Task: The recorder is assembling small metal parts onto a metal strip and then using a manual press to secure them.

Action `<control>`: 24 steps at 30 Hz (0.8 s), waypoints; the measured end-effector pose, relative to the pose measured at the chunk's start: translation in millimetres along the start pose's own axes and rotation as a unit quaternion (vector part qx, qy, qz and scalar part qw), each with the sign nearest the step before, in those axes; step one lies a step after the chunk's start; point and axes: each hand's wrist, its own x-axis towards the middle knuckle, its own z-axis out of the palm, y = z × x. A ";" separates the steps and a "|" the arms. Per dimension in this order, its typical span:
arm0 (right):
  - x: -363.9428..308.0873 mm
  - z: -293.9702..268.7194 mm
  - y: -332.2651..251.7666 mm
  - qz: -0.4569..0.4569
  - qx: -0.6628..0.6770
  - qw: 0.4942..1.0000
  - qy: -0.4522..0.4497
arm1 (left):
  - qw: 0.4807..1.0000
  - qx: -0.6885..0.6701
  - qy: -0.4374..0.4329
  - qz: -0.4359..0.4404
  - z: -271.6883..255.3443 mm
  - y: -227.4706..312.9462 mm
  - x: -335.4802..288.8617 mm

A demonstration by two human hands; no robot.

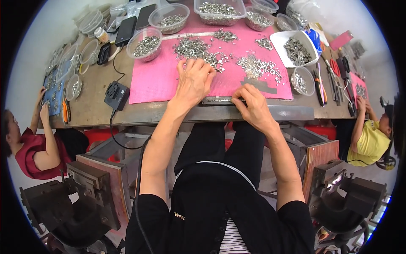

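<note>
My left hand (pixel 194 80) reaches over the near side of a pile of small silvery metal pieces (pixel 190 47). Its fingers are bent and drawn together; what they pinch, if anything, is hidden. By the mat's front edge lies a dark narrow bar (pixel 215 100), with a row of small shiny pieces along it. At this bar's right end is my right hand (pixel 255 109), thumb and fingertips together, and I cannot make out what is between them. Beyond that hand are a flat grey plate (pixel 262 86) and a second spread of metal pieces (pixel 258 67).
The pink mat (pixel 148 84) is ringed by clear tubs (pixel 146 44) of metal parts and a white tray (pixel 294 48). A black power adapter (pixel 116 96) with a cable stands left; pliers (pixel 318 89) lie right. One person (pixel 38 148) works at each side.
</note>
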 end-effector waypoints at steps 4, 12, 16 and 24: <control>9.0 -9.0 -0.9 0.018 0.010 0.999 -0.036 | 1.000 0.007 -0.006 0.017 2.1 3.8 -12.5; 86.6 16.6 46.8 0.098 0.072 0.993 -0.005 | 0.999 0.026 0.022 -0.008 14.9 13.3 -11.9; 127.4 51.4 55.9 0.062 0.024 0.998 0.022 | 0.998 0.033 0.038 -0.034 16.5 16.5 -14.7; 146.8 64.5 54.6 0.027 0.008 0.999 0.031 | 0.999 0.038 0.007 -0.037 16.6 19.0 -15.0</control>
